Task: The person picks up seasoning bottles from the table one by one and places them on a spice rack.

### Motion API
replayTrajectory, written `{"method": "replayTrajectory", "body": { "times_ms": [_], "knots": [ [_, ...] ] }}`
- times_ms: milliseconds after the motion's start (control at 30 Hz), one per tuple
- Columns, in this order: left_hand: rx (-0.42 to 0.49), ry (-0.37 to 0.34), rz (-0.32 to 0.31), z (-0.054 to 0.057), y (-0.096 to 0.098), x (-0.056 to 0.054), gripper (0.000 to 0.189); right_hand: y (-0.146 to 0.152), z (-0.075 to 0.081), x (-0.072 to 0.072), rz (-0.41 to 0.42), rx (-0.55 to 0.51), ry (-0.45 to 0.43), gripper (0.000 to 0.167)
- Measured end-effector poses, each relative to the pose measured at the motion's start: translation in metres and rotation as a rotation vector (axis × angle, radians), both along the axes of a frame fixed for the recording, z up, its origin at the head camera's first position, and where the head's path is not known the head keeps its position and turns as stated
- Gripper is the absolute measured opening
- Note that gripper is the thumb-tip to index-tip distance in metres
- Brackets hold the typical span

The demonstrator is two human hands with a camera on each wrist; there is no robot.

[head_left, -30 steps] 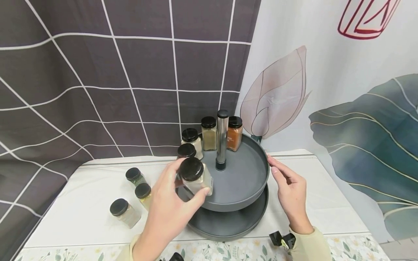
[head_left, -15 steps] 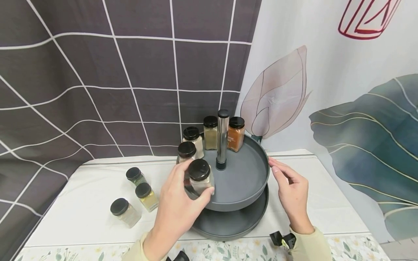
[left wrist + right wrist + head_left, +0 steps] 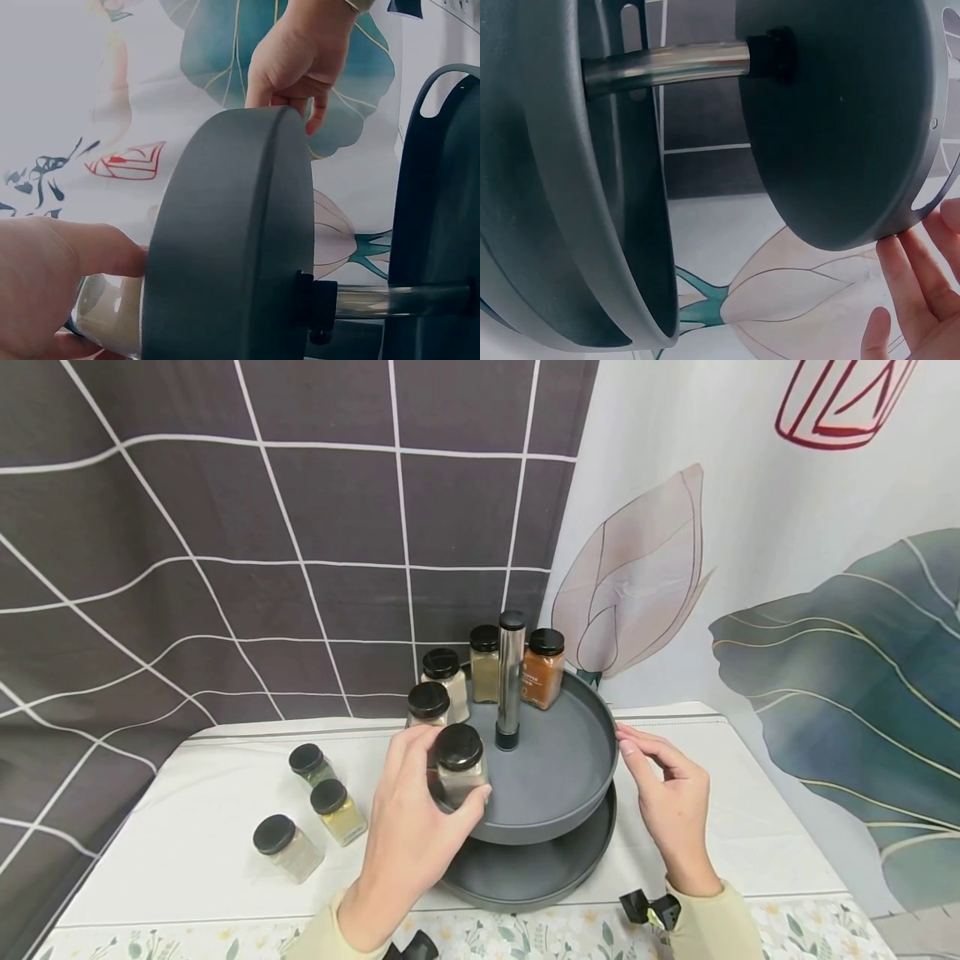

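My left hand grips a spice jar with a black lid, thumb on its near side. The jar stands upright at the front left of the upper tray of a grey two-tier turntable. Part of the jar shows behind the tray wall in the left wrist view. Fingertips of my right hand touch the upper tray's right rim; in the right wrist view extended fingers meet that edge. More jars line the tray's left and back, including an orange one and an olive one.
A metal post rises from the middle of the upper tray. Below is the lower tray. Three black-lidded jars stand on the white tabletop to the left: a green one, a yellow one and a pale one.
My left hand has moved right and slightly inward with the jar, which has gone from tilted to upright. The jars on the upper tray have shifted slightly to the right; my right hand stays at the rim.
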State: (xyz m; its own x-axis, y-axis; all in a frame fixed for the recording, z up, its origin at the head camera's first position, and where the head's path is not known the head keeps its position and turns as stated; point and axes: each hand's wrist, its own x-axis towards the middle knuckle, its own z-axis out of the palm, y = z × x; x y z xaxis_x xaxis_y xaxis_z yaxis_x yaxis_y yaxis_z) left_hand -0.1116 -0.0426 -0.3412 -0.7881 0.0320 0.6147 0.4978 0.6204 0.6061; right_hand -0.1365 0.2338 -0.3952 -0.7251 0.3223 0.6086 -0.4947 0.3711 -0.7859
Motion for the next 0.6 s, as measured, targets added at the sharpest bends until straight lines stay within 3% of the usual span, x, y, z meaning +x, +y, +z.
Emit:
{"method": "replayTrajectory", "body": {
  "times_ms": [400,600],
  "knots": [
    [-0.019,-0.022,0.027,-0.0029,0.0006,-0.0034,0.07,-0.0008,-0.0005,-0.0016,0.022,-0.032,0.013,0.014],
    [-0.026,-0.036,0.035,-0.0039,0.0008,-0.0036,0.073,0.001,-0.0022,-0.0017,0.018,-0.06,-0.062,0.02]
  ]
}}
